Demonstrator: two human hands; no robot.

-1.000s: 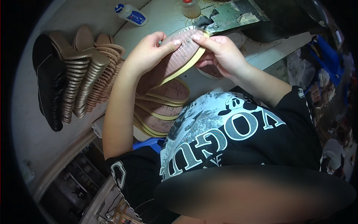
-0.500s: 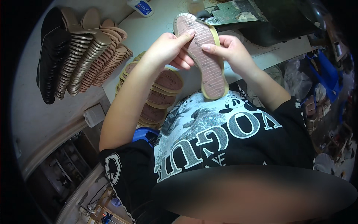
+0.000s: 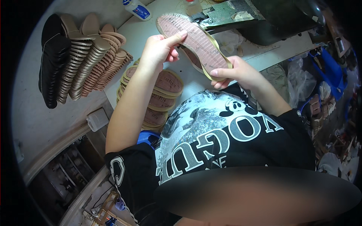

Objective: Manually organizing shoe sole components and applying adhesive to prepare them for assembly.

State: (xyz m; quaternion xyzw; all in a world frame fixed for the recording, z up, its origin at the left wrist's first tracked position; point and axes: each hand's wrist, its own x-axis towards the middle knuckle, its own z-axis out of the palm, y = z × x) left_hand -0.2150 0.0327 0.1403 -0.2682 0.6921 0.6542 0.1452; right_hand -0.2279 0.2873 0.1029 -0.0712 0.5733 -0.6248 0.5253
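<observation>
A stack of soles (image 3: 156, 100) sits at the table's (image 3: 49, 124) near edge. Above it, the right hand (image 3: 235, 73) pinches the near end of a brown shoe sole (image 3: 194, 41), and the left hand (image 3: 160, 51) grips its side, thumb on top. Rows of soles (image 3: 81, 58) lie toward the left edge; a white bottle (image 3: 137, 8) stands at the far edge.
</observation>
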